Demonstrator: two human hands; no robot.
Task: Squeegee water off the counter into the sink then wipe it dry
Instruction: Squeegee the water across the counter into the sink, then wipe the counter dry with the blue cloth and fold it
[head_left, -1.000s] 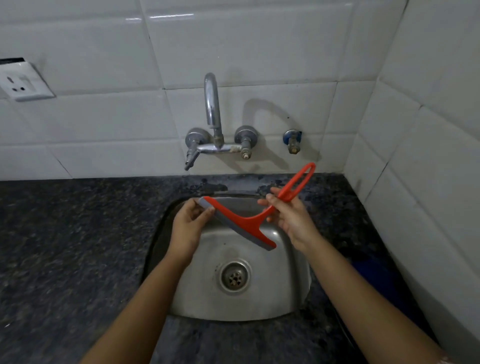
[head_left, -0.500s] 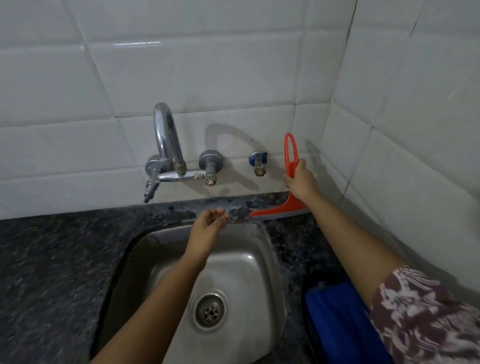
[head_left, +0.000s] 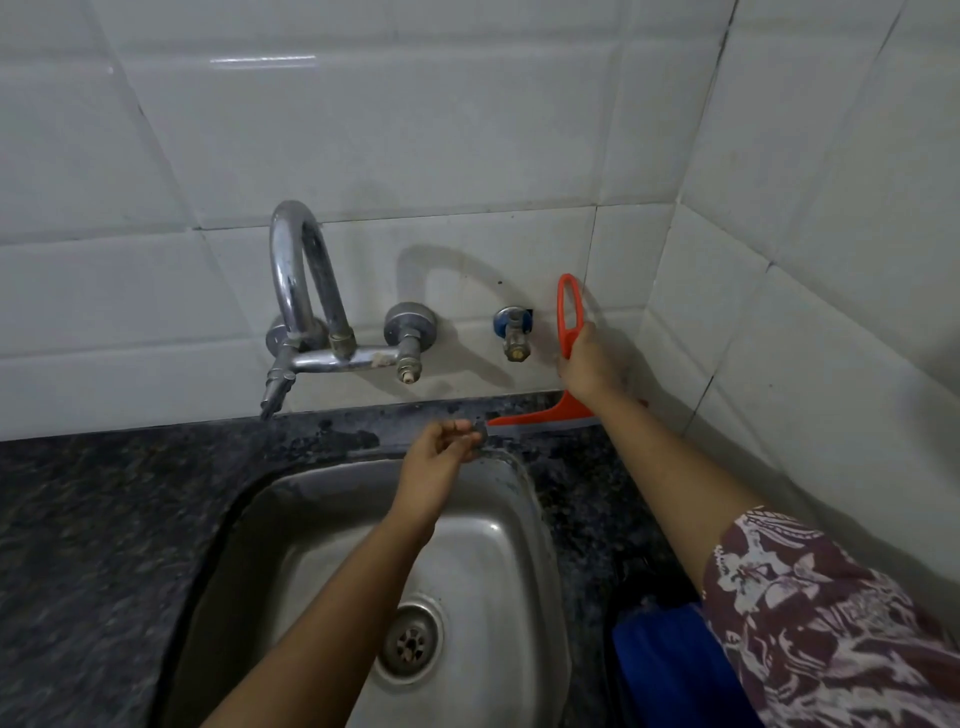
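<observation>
My right hand (head_left: 589, 364) grips the looped handle of the red squeegee (head_left: 545, 417), whose blade rests on the dark speckled counter (head_left: 104, 519) behind the sink, against the back wall near the right corner. My left hand (head_left: 441, 452) pinches the blade's left end above the sink's back rim. The steel sink (head_left: 493, 571) lies below my arms with its drain (head_left: 410, 644) in the middle. A blue cloth (head_left: 670, 670) lies on the counter right of the sink, partly hidden by my patterned sleeve.
A chrome tap (head_left: 306, 312) with two valves juts from the white tiled wall over the sink's back left. A small blue-collared valve (head_left: 514, 332) sits just left of the squeegee handle. The tiled side wall closes the right.
The squeegee went from mid-air over the sink to the back strip of counter, blade down against the wall. Both hands kept their hold. My view swung right and closer.
</observation>
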